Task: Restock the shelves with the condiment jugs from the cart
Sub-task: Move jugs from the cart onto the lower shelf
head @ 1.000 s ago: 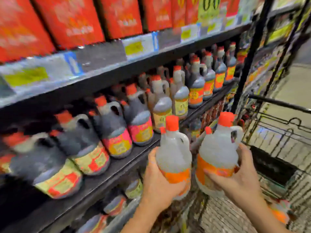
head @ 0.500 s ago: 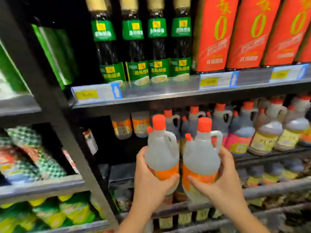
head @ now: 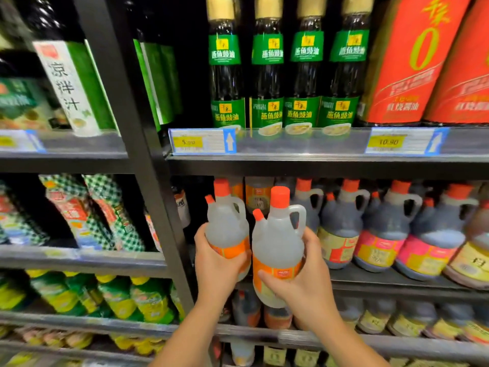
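- Here, the left hand (head: 217, 256) wraps the lower body of one clear jug (head: 227, 229), fingers around its orange label, holding it upright so the red cap points up.
- The right hand (head: 299, 276) grips a second clear jug (head: 277, 242) the same way, from below and behind, which keeps the handle turned to the right like those of the stocked jugs.
- Both jugs are held side by side, nearly touching, in front of the jug shelf (head: 383, 280), at its left end just beside the black upright (head: 148, 165).
- That end looks like the intended slot: the dark jugs (head: 341, 234) fill the shelf to the right of the held pair, while the space behind the pair seems partly open.
- Holding low on the bodies probably leaves the tops free to pass under the shelf above (head: 304, 152).
- The cart is not in view.
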`<state>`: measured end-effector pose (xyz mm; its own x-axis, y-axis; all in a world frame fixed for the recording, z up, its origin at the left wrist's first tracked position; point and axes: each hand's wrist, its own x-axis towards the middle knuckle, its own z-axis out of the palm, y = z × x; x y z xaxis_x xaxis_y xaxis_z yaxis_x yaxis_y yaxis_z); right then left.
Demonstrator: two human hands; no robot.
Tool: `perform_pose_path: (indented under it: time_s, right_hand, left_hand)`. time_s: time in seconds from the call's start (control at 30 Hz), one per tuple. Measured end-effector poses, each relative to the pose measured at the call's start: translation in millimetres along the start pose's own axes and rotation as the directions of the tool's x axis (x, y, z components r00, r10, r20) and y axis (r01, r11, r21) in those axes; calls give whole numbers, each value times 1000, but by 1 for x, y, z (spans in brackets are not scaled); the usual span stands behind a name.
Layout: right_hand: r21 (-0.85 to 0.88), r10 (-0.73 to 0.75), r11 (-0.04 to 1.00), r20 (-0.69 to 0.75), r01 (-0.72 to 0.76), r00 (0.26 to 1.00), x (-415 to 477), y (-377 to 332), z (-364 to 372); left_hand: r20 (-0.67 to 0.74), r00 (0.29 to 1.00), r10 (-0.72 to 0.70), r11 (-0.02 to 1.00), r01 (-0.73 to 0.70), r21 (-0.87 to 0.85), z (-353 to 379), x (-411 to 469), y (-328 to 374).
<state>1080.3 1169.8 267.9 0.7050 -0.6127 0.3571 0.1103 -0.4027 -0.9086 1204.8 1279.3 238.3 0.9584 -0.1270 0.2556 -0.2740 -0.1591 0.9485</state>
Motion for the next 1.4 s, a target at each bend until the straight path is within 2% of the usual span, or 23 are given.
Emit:
perform_pose_path:
  time_s: [0.2, 0.43, 0.57, 0.67, 1.0, 1.2, 1.33, 1.4]
  right_hand:
    - [-32, 12, 999, 35, -11, 999, 9, 12, -5]
    - [-60, 38, 998, 49, -35, 998, 14, 20, -4]
    - [-36, 61, 998, 53, -59, 997, 11, 23, -1]
    - [-4, 62, 998, 52, -62, 997, 10, 20, -3]
    - [36, 84, 996, 34, -85, 996, 6, 14, -2]
    - [-21, 80, 997, 45, -79, 996, 1, 11, -1]
    - [-47, 84, 995, 32, -83, 996, -5, 8, -2]
    - [-46, 84, 995, 21, -83, 996, -6, 4, 0]
  left_hand:
    - [-57, 992, -110, 972, 120, 204, 25, 37, -15]
    - [-139, 977, -160, 961, 187, 206, 49, 84, -16]
    - [-102, 988, -115, 945, 141, 297, 54, 110, -23]
    - [-128, 986, -104, 960, 133, 245, 54, 118, -27]
    - [-120, 991, -56, 931, 95, 352, 59, 131, -34]
    - [-156, 974, -163, 888, 214, 407, 63, 137, -30]
    - [-167, 955, -247, 883, 292, 368, 61, 130, -28]
    - [-178, 956, -233, 890, 283, 358, 59, 120, -27]
